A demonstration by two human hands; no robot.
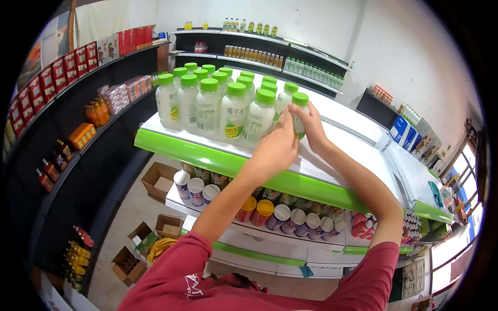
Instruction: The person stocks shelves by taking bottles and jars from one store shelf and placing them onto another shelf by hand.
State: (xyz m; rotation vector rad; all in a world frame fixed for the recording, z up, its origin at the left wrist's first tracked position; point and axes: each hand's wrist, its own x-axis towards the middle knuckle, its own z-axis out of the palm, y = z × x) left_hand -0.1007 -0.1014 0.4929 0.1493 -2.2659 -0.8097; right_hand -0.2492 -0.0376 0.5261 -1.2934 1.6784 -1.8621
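Clear bottles with green caps and pale contents stand upright in rows on the white top shelf [337, 150]. At the right end of the front row is one bottle [300, 99] between my two hands. My left hand [277, 145] presses its fingers along the left side of this bottle. From the right, my right hand [311, 127] curls around it just below the cap. Most of its label is hidden by my fingers. Just left of my left hand stands another bottle [259, 116], and beside that a bottle with a yellow 100% mark [233, 111].
The shelf has a green front edge [207, 158]. Below it are tubs with white lids [196, 189] and yellow-lidded cans [263, 210]. Black shelving [57, 192] with drinks and boxes runs along the left. Open cardboard boxes [128, 263] lie on the floor. Stocked wall shelves [259, 67] stand behind.
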